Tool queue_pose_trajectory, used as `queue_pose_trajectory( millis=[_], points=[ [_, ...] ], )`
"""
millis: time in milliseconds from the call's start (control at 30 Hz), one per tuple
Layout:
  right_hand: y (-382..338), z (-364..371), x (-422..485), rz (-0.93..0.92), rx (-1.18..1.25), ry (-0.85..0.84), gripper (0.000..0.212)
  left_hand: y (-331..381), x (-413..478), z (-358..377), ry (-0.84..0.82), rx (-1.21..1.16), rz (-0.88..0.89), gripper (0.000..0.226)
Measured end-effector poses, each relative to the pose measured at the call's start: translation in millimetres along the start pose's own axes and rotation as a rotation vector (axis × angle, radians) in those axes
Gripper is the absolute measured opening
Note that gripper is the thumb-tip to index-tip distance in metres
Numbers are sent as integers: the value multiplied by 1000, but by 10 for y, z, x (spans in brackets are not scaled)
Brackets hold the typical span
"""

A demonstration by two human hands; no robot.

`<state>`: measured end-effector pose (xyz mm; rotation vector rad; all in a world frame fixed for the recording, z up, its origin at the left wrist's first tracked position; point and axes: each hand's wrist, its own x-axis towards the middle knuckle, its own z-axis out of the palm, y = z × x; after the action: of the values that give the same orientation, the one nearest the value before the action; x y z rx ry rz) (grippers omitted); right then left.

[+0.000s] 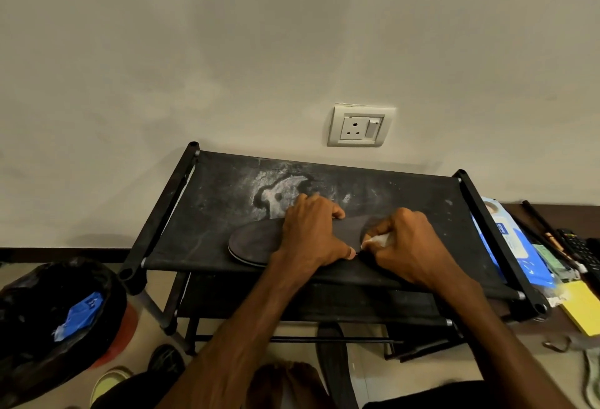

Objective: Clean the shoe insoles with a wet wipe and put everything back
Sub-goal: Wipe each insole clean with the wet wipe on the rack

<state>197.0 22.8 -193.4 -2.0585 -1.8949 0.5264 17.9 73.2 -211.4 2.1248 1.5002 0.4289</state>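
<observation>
A dark insole [256,241] lies flat on the top shelf of a black fabric shoe rack [224,194]. My left hand [313,231] is laid over its middle, fingers curled over the far edge, holding it down. My right hand [404,243] grips a crumpled white wet wipe [378,239] against the insole's right end, which the hand mostly hides. A second dark insole [334,366] lies on the floor under the rack, between my knees.
A blue wet-wipe pack [516,243] leans at the rack's right side beside a yellow pad [584,311] and a remote [581,252]. A bin with a black liner [48,321] stands at the left. Shoes [165,361] sit on the floor. A wall socket [358,126] is above.
</observation>
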Motion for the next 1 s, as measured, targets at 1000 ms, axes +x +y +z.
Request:
queue_pose_trajectory(
  millis=[1000],
  points=[
    [44,-39,201,116,13,80,9,42,-61,-13,22,-63,-59,70]
  ],
)
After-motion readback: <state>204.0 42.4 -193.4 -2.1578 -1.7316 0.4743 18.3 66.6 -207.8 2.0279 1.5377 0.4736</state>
